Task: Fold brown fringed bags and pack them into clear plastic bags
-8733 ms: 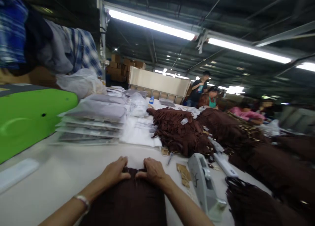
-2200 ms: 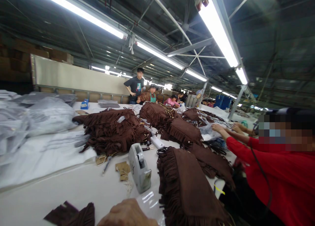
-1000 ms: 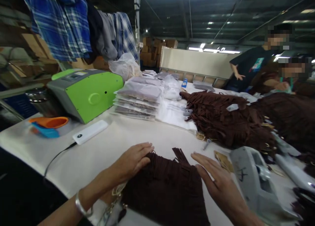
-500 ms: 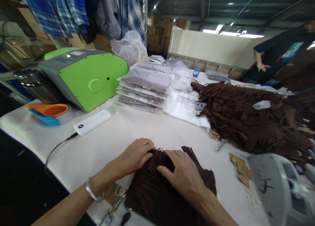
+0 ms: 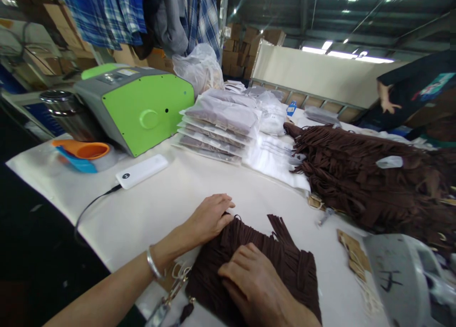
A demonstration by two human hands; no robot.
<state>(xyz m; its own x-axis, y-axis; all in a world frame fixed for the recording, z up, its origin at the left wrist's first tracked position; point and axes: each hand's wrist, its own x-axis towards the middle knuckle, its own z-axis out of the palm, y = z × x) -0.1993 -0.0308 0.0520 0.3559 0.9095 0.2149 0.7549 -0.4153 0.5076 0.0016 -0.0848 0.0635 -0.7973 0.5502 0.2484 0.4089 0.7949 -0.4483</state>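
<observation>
A dark brown fringed bag [image 5: 285, 255] lies flat on the white table in front of me, its strips running toward me. My left hand [image 5: 210, 217] is at its upper left corner, fingers stretched past the edge and thumb touching the corner. My right hand [image 5: 256, 284] rests on the fringe at the middle, with curled fingers pressed into the strips; its fingertips are partly hidden. A metal clasp with cord [image 5: 174, 289] and a small dark tassel [image 5: 187, 310] hang off the bag's left side.
A green and grey machine [image 5: 149, 108], a steel flask [image 5: 67, 113], an orange tape dispenser [image 5: 89, 151] and a white power bank [image 5: 142, 171] stand left. Bagged packets [image 5: 217, 127] are stacked behind. More brown fringed goods [image 5: 356, 175] and a grey device [image 5: 395, 274] lie right. A person [image 5: 420, 89] stands beyond.
My right hand has moved from the bag's top edge down onto the fringe, its fingers now curled. My left hand has shifted slightly up at the corner. The view has turned a little left.
</observation>
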